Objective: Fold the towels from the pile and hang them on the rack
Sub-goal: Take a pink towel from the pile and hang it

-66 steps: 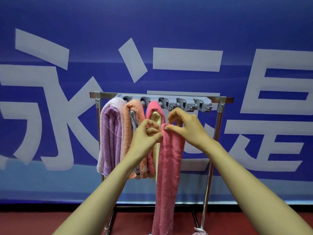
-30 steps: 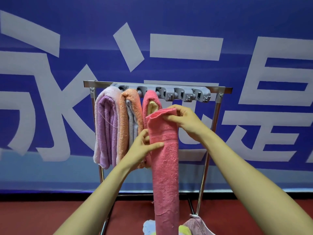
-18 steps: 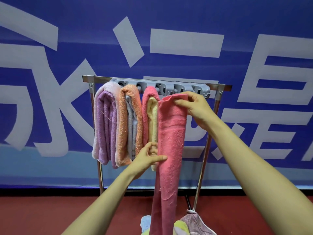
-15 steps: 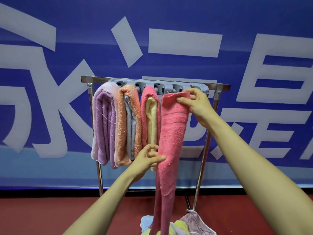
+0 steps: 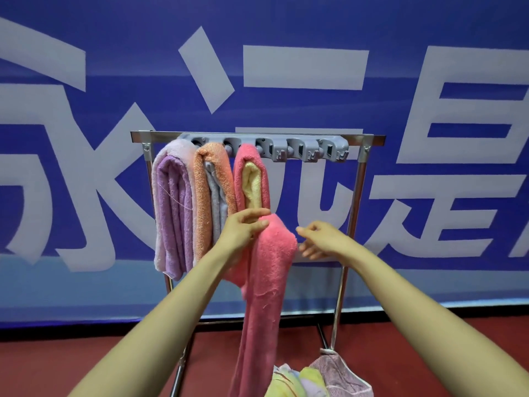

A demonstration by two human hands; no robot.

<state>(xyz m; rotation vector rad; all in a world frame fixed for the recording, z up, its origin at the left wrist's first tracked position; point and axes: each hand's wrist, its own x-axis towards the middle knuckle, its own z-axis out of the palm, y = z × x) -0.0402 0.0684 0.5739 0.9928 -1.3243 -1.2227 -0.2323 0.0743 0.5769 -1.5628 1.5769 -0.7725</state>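
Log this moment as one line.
left hand: holds pink towel | right hand: open, beside towel | rack: this towel not yet hung

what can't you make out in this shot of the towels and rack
Head view only.
Pile: cut off by the bottom edge; towel count unclear.
Held towel: lower end runs off the bottom edge.
Third hung towel: lower part hidden behind left hand.

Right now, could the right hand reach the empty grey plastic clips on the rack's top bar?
Probably yes. The right hand is open and holds nothing, and the empty grey plastic clips sit bare above it; the long pink terry towel hangs from the left hand, off to the side.
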